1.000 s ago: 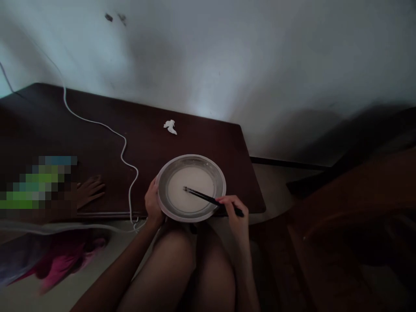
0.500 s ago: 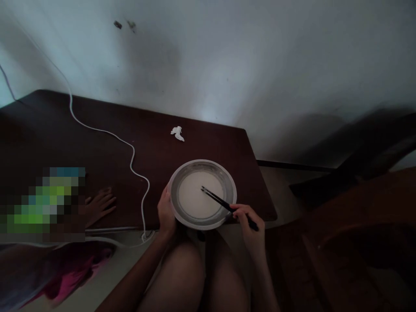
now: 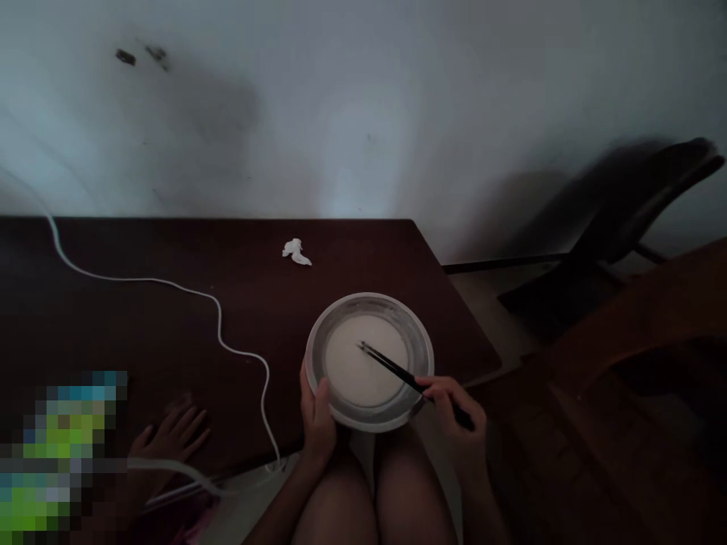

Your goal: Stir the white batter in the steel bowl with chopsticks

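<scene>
A round metal bowl (image 3: 417,333) holds a whitish, smooth-looking mixture (image 3: 355,375), above my knees at the table's near edge. My left hand (image 3: 318,416) grips the bowl's left side, thumb over the rim and fingers around the outside. In my right hand (image 3: 457,409) is a pair of black chopsticks (image 3: 391,366), pinched near their thick ends. Their tips point left over the mixture; whether they touch its surface I cannot tell.
On the dark table (image 3: 352,257) lies a crumpled white tissue (image 3: 296,251). A white cable (image 3: 219,318) winds across its left part. Another person's hand (image 3: 176,435) rests flat at the left. A dark chair (image 3: 625,219) and brown wooden furniture (image 3: 653,303) stand right.
The view has turned, so the bowl and both hands appear lower and farther right. My left thumb now lies over the rim. Both hands keep their holds.
</scene>
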A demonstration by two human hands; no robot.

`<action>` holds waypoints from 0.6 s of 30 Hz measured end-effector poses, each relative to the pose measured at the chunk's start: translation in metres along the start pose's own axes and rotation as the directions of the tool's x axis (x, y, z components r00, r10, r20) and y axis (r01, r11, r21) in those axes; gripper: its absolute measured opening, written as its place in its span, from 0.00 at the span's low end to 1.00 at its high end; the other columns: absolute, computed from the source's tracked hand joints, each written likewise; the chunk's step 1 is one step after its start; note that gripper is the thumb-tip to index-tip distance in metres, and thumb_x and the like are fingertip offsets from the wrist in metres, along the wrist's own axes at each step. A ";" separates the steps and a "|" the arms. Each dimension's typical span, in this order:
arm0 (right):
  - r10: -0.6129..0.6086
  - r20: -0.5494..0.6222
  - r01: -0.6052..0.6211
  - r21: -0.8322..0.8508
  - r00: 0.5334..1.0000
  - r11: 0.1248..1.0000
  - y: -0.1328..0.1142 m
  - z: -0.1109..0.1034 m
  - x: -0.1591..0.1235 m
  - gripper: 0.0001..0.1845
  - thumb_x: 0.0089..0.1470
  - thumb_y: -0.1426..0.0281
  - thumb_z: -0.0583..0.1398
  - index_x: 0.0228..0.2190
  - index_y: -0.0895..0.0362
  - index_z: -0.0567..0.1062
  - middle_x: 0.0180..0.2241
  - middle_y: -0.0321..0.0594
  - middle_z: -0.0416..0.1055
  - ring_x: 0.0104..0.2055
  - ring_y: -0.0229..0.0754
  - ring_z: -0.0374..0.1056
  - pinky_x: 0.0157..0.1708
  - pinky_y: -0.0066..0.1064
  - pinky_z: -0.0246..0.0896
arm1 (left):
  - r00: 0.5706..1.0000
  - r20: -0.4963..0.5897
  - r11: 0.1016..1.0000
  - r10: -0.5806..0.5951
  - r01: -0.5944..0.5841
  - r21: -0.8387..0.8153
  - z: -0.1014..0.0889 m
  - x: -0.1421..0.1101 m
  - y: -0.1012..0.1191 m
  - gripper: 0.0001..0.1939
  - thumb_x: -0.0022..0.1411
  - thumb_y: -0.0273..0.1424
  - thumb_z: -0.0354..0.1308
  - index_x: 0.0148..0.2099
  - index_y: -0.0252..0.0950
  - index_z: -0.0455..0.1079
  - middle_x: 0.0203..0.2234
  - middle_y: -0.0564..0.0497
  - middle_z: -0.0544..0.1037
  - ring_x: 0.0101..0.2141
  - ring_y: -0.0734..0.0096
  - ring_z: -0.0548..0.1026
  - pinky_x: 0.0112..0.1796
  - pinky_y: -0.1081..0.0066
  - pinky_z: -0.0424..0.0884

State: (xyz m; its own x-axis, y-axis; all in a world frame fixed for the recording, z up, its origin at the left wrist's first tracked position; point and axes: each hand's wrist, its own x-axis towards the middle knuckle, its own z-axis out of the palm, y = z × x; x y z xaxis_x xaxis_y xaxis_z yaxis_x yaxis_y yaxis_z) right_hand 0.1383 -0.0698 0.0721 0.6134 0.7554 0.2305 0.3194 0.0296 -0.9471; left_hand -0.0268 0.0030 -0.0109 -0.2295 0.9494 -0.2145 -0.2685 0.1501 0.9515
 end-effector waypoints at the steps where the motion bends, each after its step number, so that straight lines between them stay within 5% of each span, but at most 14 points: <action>1: -0.008 -0.044 0.007 -0.013 0.999 1.000 0.001 -0.003 0.001 0.17 0.58 0.60 0.60 0.21 0.54 0.76 0.29 0.38 0.81 0.32 0.38 0.74 0.33 0.27 0.65 | 1.000 -0.008 1.000 -0.028 0.028 -0.014 0.000 0.001 0.002 0.37 0.57 0.48 0.58 0.65 0.37 0.61 0.54 0.42 0.75 0.55 0.55 0.73 0.57 0.61 0.66; 5: -0.004 -0.180 0.010 0.031 0.984 0.999 0.006 -0.007 0.000 0.22 0.61 0.62 0.57 0.17 0.55 0.71 0.22 0.37 0.77 0.26 0.36 0.71 0.31 0.28 0.64 | 0.987 -0.117 0.994 -0.109 0.105 -0.034 0.003 0.007 0.017 0.36 0.53 0.43 0.58 0.63 0.35 0.64 0.50 0.42 0.78 0.50 0.53 0.76 0.52 0.61 0.71; 12: -0.076 0.134 0.067 0.071 0.988 0.995 0.013 0.013 0.012 0.14 0.60 0.65 0.59 0.24 0.55 0.77 0.33 0.40 0.82 0.32 0.38 0.74 0.31 0.27 0.67 | 0.985 -0.166 0.998 -0.054 0.058 0.017 0.008 0.019 0.023 0.32 0.59 0.40 0.53 0.63 0.33 0.65 0.53 0.40 0.77 0.54 0.52 0.74 0.56 0.61 0.68; 18: -0.122 0.054 0.121 0.021 0.991 0.992 0.033 -0.005 0.042 0.17 0.61 0.66 0.57 0.22 0.55 0.76 0.28 0.38 0.80 0.31 0.38 0.75 0.29 0.26 0.67 | 0.975 -0.220 0.989 -0.013 0.045 0.140 0.014 0.019 0.030 0.29 0.63 0.41 0.51 0.63 0.37 0.66 0.55 0.43 0.76 0.55 0.52 0.74 0.57 0.61 0.69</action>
State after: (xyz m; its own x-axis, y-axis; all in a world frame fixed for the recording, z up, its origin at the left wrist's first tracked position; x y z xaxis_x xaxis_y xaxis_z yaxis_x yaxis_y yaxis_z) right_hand 0.1782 -0.0405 0.0513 0.5299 0.7805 0.3316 0.3761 0.1341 -0.9168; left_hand -0.0258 0.0294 0.0165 -0.4265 0.8631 -0.2704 -0.1450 0.2298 0.9624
